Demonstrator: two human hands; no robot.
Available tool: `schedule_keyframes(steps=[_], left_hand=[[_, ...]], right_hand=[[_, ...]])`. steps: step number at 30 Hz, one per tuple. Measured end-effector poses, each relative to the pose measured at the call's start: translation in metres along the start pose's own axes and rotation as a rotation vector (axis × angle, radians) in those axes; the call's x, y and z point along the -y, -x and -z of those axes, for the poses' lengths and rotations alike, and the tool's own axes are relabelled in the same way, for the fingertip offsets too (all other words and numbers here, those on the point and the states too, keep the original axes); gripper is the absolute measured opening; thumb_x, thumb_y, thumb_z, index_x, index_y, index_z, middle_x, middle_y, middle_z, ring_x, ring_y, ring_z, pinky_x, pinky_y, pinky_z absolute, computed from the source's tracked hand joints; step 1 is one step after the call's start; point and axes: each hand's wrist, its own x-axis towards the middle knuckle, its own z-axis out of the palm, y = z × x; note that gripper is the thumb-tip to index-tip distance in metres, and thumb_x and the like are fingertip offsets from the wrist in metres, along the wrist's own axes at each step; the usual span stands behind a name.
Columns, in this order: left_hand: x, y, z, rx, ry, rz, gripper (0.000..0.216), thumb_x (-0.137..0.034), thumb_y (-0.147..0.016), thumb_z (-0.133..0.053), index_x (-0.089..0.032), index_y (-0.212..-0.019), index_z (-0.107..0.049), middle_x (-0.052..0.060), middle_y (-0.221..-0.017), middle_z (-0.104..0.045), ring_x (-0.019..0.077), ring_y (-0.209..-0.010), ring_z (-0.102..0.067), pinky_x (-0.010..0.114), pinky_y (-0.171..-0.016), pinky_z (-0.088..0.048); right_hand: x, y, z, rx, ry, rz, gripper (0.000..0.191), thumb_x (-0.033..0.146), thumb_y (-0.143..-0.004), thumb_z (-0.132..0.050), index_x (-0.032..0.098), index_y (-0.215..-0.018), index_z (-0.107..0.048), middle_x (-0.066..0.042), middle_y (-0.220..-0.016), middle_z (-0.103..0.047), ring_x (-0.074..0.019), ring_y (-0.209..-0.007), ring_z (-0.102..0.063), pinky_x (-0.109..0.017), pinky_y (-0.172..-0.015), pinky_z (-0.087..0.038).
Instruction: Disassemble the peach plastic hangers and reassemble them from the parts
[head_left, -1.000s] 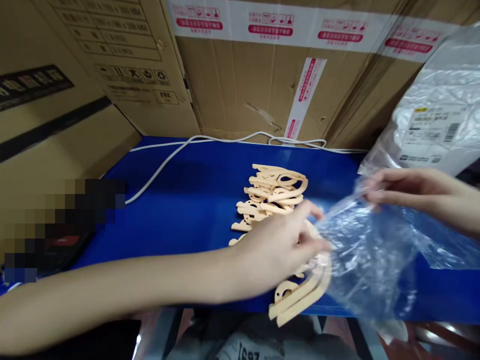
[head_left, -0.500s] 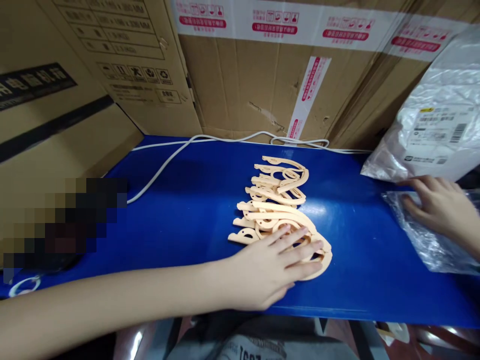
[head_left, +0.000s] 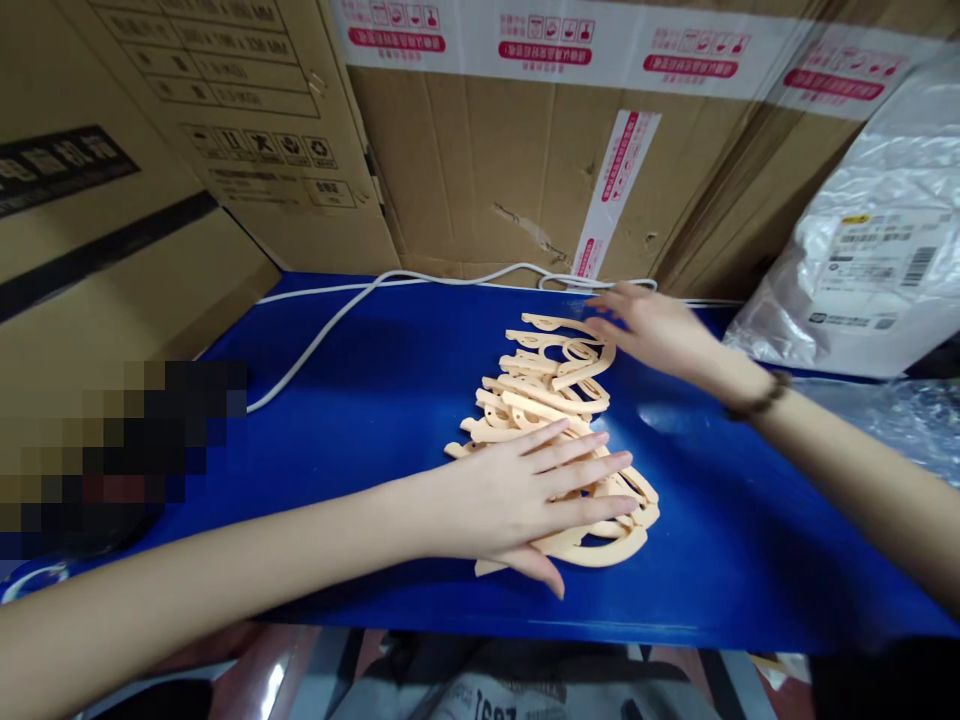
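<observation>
A fanned row of several flat, pale wooden cut-out pieces (head_left: 551,395) lies on the blue table top (head_left: 390,400). My left hand (head_left: 517,490) rests flat on the near end of the row, fingers stretched out and apart. My right hand (head_left: 649,330), with a dark band at the wrist, reaches across to the far end of the row; its fingers are extended and touch the furthest pieces. Neither hand grips anything.
Large cardboard boxes (head_left: 525,140) wall in the back and left. A white cable (head_left: 360,295) runs along the table's rear. A grey labelled plastic parcel (head_left: 862,250) sits at right, with crumpled clear plastic film (head_left: 900,425) beneath it. A blurred dark object (head_left: 112,450) lies at left.
My right hand left the clear plastic at the right and moved over to the far end of the row. My left hand stayed flat on the near pieces, which shifted slightly.
</observation>
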Motion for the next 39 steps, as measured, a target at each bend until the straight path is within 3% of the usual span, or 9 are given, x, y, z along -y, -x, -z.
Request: schedule_keyframes(steps=[6,9,12,17,19,25,29,34,39], left_hand=[[0.000,0.005,0.011,0.072,0.215,0.029,0.056,-0.031,-0.099,-0.053,-0.018,-0.153,-0.043,0.013,-0.164,-0.030,0.0272,-0.155,-0.019,0.046,-0.127,-0.016],[0.000,0.004,0.018,0.066,0.349,0.055,0.061,-0.035,-0.098,-0.053,-0.019,-0.155,-0.039,0.012,-0.164,-0.028,0.0301,-0.155,-0.019,0.049,-0.127,-0.013],[0.019,-0.008,0.019,-0.156,0.385,0.228,0.067,-0.046,-0.096,-0.057,-0.020,-0.155,-0.039,0.012,-0.164,-0.029,0.0326,-0.155,-0.018,0.050,-0.127,-0.009],[0.092,-0.047,0.024,-0.817,0.594,0.940,0.054,-0.039,-0.095,-0.061,-0.015,-0.142,-0.049,0.016,-0.157,-0.042,0.0280,-0.143,-0.043,0.041,-0.117,-0.033],[0.121,-0.061,0.030,-0.795,0.872,1.070,0.038,-0.042,-0.096,-0.059,-0.012,-0.120,-0.063,0.018,-0.138,-0.061,0.0287,-0.123,-0.060,0.038,-0.101,-0.046],[0.155,-0.087,0.043,-0.962,1.091,0.871,0.017,-0.023,-0.098,-0.054,-0.013,-0.088,-0.063,0.008,-0.098,-0.072,0.0137,-0.088,-0.066,0.023,-0.078,-0.048],[0.152,-0.104,0.051,-0.956,0.993,0.885,0.025,-0.019,-0.102,-0.048,-0.013,-0.079,-0.056,0.002,-0.082,-0.062,0.0099,-0.074,-0.061,0.023,-0.074,-0.047],[0.142,-0.112,0.061,-0.811,0.930,0.909,0.029,-0.019,-0.106,-0.038,-0.016,-0.080,-0.050,-0.003,-0.071,-0.050,0.0040,-0.048,-0.044,0.019,-0.054,-0.037],[0.140,-0.103,0.050,-0.670,0.782,0.910,0.033,-0.027,-0.108,-0.033,-0.019,-0.078,-0.045,-0.005,-0.054,-0.043,0.0064,-0.040,-0.039,0.020,-0.045,-0.029]], right_hand=[[0.010,-0.056,-0.042,0.081,0.031,0.107,0.035,0.023,-0.102,-0.039,0.010,-0.107,-0.072,-0.018,-0.111,-0.066,-0.0265,-0.093,-0.065,-0.035,-0.079,-0.047],[0.008,-0.057,-0.044,0.071,0.049,0.148,0.034,0.007,-0.095,-0.035,0.007,-0.105,-0.068,-0.020,-0.119,-0.063,-0.0267,-0.097,-0.063,-0.036,-0.083,-0.045],[0.008,-0.054,-0.042,0.047,0.040,0.138,0.033,0.004,-0.093,-0.033,0.004,-0.111,-0.061,-0.022,-0.114,-0.065,-0.0290,-0.101,-0.062,-0.038,-0.087,-0.045],[0.006,-0.053,-0.027,-0.092,-0.068,0.012,0.032,0.018,-0.101,-0.030,0.008,-0.125,-0.049,-0.019,-0.106,-0.069,-0.0275,-0.086,-0.065,-0.035,-0.073,-0.045],[0.004,-0.054,-0.015,-0.181,-0.164,-0.027,0.031,0.023,-0.103,-0.030,0.011,-0.124,-0.049,-0.018,-0.109,-0.069,-0.0262,-0.087,-0.065,-0.035,-0.075,-0.046],[-0.005,-0.047,0.015,-0.265,-0.269,-0.046,0.029,0.026,-0.103,-0.035,0.016,-0.122,-0.054,-0.013,-0.111,-0.069,-0.0242,-0.096,-0.063,-0.036,-0.085,-0.047],[-0.006,-0.037,0.032,-0.280,-0.028,-0.061,0.037,0.033,-0.106,-0.034,0.016,-0.131,-0.054,-0.014,-0.123,-0.066,-0.0247,-0.096,-0.065,-0.033,-0.076,-0.045],[-0.009,-0.029,0.046,-0.193,0.368,-0.034,0.039,0.033,-0.107,-0.032,0.014,-0.124,-0.061,-0.015,-0.107,-0.069,-0.0286,-0.089,-0.067,-0.033,-0.068,-0.039],[-0.011,-0.032,0.036,-0.062,0.303,0.040,0.028,0.016,-0.096,-0.039,0.010,-0.113,-0.061,-0.017,-0.097,-0.070,-0.0283,-0.081,-0.066,-0.034,-0.065,-0.039]])
